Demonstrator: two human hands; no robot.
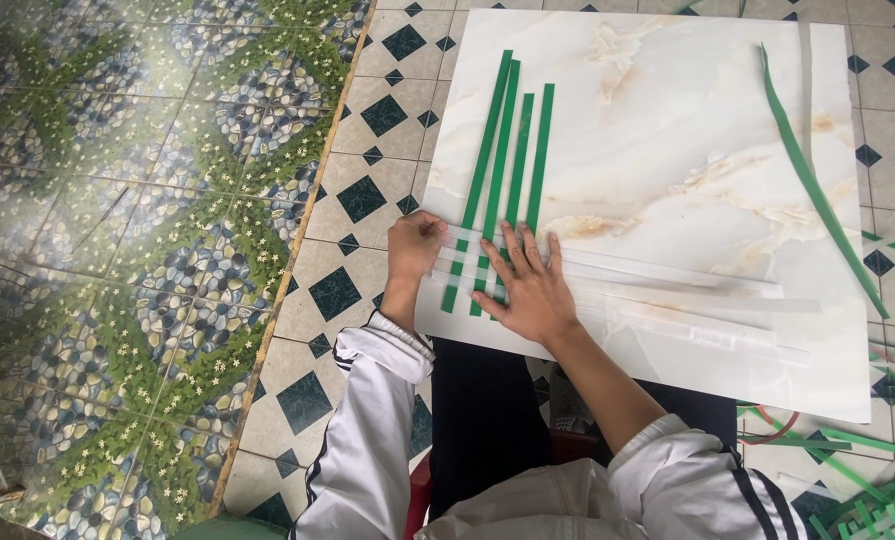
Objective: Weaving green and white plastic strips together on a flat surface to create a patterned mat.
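Head camera looks down on a person seated over a marble-patterned board [688,150] that rests across their lap. Four green strips [508,170] lie side by side on the board's left part, running away from the person, and several white strips [648,290] cross them sideways, reaching toward the board's right edge. The right hand [530,285] lies flat with fingers spread, pressing down where the green and white strips cross; it grips nothing. The left hand [414,248] sits at the board's left edge, its fingertips pinched on the end of a white strip there. Both arms wear white sleeves [373,440] with dark stripes. A single long green strip [818,190] lies loose near the board's right side, well apart from the hands. More green strips [868,480] are heaped on the floor at lower right. Patterned floor tiles [148,250] spread out to the left of the board.
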